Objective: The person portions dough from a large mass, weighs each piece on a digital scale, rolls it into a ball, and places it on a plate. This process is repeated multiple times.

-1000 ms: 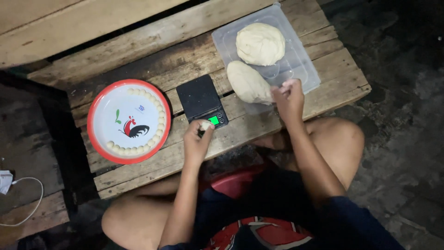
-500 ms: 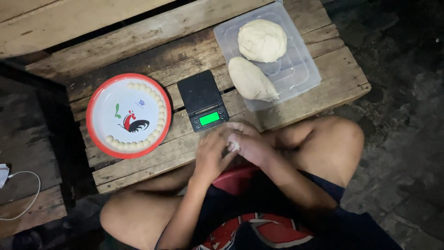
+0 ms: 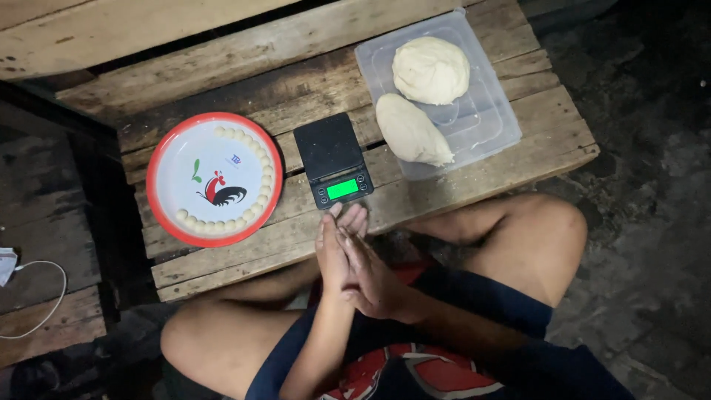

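Palms pressed flat together, left hand (image 3: 331,252) against right hand (image 3: 368,270), fingertips aimed up at the scale (image 3: 332,160) just beyond. Whatever sits between the palms hidden; cannot tell. Plate (image 3: 215,178) off to the left, nearer the left hand, small dough balls (image 3: 261,194) lining its rim. Dough lumps (image 3: 412,132) up-right on the tray (image 3: 489,122), nearer lump lying diagonally, closer to the right hand.

Single head-mounted camera, looking steeply down from above the seated person, at close range, onto the bench (image 3: 459,178) and lap.
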